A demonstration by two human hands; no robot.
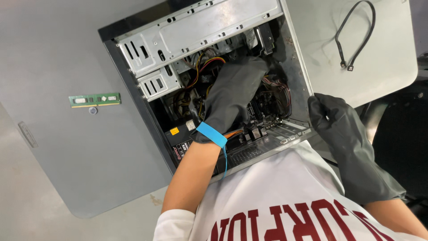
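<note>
An open desktop computer case (200, 31) lies on its side on a grey table (67, 147). My left hand (234, 91), in a dark grey glove with a blue wrist strap (211, 134), reaches deep inside the case among coloured cables (206, 63) and the motherboard (267, 107). Its fingertips are hidden near the far wall, so what they touch cannot be made out. My right hand (336, 122), also gloved, rests on the case's near right corner edge, gripping the metal frame.
A green memory stick (95, 99) and a small round coin cell (92, 110) lie on the table left of the case. A black looped cable (356, 33) lies at the top right. A dark chair sits at the right edge.
</note>
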